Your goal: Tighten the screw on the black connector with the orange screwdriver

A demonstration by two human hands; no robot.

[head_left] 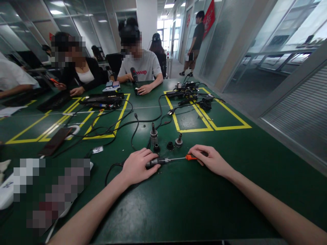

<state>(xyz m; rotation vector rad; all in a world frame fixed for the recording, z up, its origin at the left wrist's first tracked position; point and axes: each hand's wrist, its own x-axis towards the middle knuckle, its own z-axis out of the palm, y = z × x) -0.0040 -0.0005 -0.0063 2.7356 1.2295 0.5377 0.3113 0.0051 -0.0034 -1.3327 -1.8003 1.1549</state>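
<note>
Your left hand (139, 166) lies curled over a dark cylindrical part (152, 162) on the bench (204, 204). Your right hand (211, 159) pinches the screwdriver (178, 158) by its orange handle, tip at the part. Judged rigid, light, small and smooth: grip the handle, pin the part. Fittings (167, 142) stand just beyond.

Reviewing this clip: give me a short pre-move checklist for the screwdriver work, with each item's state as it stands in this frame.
1. Left hand grips the dark cylindrical part: ok.
2. Right hand holds the orange-handled screwdriver: ok.
3. Screwdriver tip seated in the part: cannot tell, too small.
4. Loose small parts stand apart from both hands: ok.
5. Black cable runs close under the left hand: not ok.
</note>
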